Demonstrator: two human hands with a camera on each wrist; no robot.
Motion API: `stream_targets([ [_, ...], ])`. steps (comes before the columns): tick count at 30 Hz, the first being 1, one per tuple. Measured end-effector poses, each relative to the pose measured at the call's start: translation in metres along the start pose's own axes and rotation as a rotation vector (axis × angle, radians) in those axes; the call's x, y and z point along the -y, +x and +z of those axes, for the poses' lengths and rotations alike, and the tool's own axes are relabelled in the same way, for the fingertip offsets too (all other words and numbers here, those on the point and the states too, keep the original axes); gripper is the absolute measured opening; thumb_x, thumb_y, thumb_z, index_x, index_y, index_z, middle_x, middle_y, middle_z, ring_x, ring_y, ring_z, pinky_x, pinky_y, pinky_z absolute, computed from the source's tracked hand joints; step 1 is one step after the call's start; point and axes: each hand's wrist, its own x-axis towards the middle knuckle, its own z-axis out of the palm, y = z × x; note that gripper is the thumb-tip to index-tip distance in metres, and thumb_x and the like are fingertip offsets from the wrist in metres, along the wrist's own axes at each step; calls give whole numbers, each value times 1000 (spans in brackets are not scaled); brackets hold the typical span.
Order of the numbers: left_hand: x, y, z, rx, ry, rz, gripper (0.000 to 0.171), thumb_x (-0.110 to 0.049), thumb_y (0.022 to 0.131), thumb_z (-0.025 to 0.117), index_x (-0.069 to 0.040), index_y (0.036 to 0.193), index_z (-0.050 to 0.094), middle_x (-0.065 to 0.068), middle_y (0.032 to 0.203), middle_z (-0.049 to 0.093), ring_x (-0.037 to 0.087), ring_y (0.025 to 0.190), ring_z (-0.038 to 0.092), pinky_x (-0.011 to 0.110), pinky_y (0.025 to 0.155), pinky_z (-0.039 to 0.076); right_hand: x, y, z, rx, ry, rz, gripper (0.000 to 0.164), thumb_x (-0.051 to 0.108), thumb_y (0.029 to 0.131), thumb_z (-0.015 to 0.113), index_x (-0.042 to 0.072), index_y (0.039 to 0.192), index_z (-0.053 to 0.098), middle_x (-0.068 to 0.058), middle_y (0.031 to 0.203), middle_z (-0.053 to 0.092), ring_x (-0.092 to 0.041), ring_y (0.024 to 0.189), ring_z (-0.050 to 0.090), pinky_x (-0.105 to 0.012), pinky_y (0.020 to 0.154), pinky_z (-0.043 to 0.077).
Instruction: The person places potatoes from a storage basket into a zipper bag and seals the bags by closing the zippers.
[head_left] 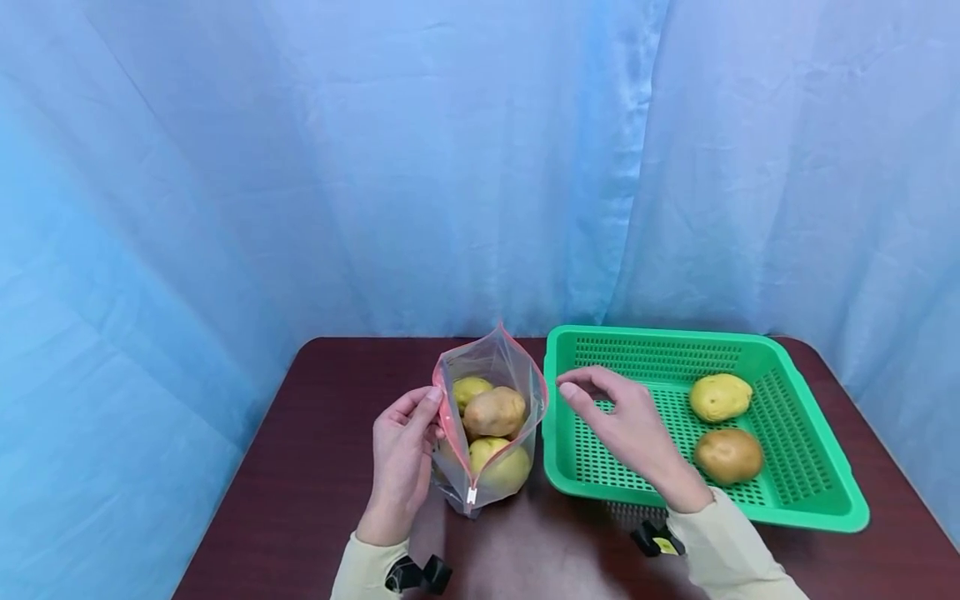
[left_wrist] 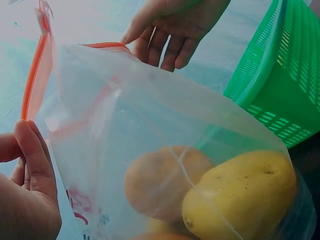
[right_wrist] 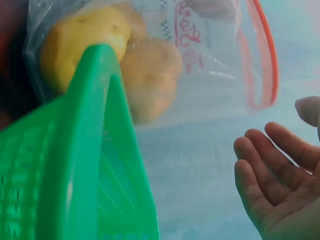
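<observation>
My left hand (head_left: 405, 446) pinches the red-edged mouth of a clear zip bag (head_left: 483, 358) between thumb and fingers. The bag stands upright with its mouth spread wide and a white slider (head_left: 471, 496) at the near corner. Inside lie several potatoes, among them a brown potato (head_left: 495, 411) on top and a yellowish potato (head_left: 504, 468) in front. My right hand (head_left: 630, 417) holds nothing, its fingers loosely bent beside the bag's right edge, over the left part of a green basket (head_left: 675, 335). The right wrist view shows the right fingers (right_wrist: 272, 175) apart from the bag.
The basket holds a yellow potato (head_left: 720, 397) and a brown potato (head_left: 728, 456) toward its right side. Both bag and basket stand on a dark reddish table (head_left: 322, 417), the basket close at the bag's right. Blue curtains (head_left: 450, 167) hang behind the table and at its sides.
</observation>
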Motion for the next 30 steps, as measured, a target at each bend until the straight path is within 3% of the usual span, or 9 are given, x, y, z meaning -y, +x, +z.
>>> stream_targets([
  [5,1,0,0,-1,1,-1,9,-5,101,67,-4,94,73,2,73,66,9,61,58,18,54,51,-6,-8,-19,15,-57,-40,24,35,105,62,24,125,72,11,115,72,-9,102,67,-44,89,55],
  [14,0,0,-1,-7,7,3,9,-4,101,66,-5,95,74,2,73,66,9,61,58,19,54,51,-25,-25,-56,36,-191,-62,29,32,103,67,24,131,70,3,130,69,-22,122,63,-49,96,50],
  [18,1,0,-1,-3,9,6,9,-4,101,66,-5,95,74,2,74,66,9,62,58,19,55,51,-34,-33,-70,32,-250,-91,31,28,101,70,26,133,69,3,131,69,-20,123,62,-42,95,50],
  [25,0,0,-3,-11,10,-1,9,-6,101,67,-5,96,74,2,75,66,9,63,58,18,56,51,-52,-46,-89,26,-317,-144,37,24,97,76,24,133,69,3,128,70,-1,112,61,-29,75,58],
  [30,0,0,-5,-13,14,-8,9,-5,101,67,-4,96,74,2,75,66,9,63,58,18,56,52,-68,-53,-100,39,-373,-145,40,25,94,79,27,133,69,6,127,70,-3,111,63,-23,84,52],
])
